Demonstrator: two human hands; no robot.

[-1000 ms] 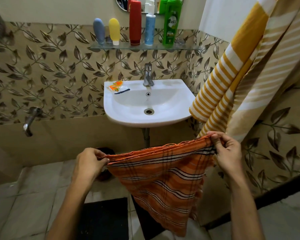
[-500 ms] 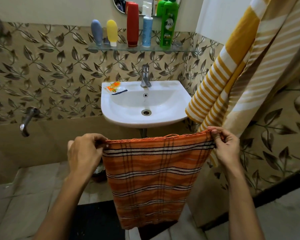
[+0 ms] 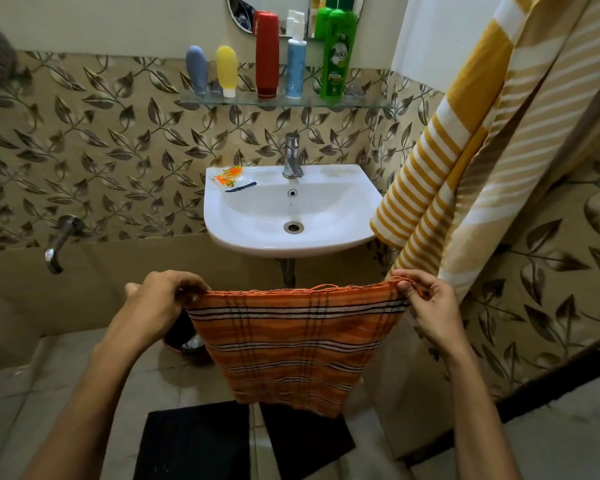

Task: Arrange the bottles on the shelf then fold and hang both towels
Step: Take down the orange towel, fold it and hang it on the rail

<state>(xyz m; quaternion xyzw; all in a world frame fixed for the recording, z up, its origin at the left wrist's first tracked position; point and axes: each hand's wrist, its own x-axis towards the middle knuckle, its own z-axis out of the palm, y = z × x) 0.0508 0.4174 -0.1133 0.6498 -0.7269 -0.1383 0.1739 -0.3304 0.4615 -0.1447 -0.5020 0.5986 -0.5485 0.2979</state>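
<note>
An orange towel (image 3: 291,344) with dark and white stripes hangs folded in front of me, below the sink. My left hand (image 3: 160,299) pinches its top left corner and my right hand (image 3: 426,306) pinches its top right corner, stretching the top edge level. A yellow-and-white striped towel (image 3: 465,140) hangs on the right wall. On the glass shelf (image 3: 371,102) stand several bottles in a row: a grey one (image 3: 197,69), a yellow one (image 3: 227,71), a red one (image 3: 267,55), a blue spray (image 3: 296,60) and a green one (image 3: 338,53).
A white sink (image 3: 347,237) with a chrome tap (image 3: 292,155) is mounted ahead; an orange sachet (image 3: 228,174) lies on its rim. A wall tap (image 3: 59,242) sticks out at the left. A black mat (image 3: 194,441) lies on the floor. A mirror (image 3: 278,8) hangs above the shelf.
The orange towel went from a slanted, sagging hang to a squared fold. The hanging part is shorter now, and both hands hold the top edge level.
</note>
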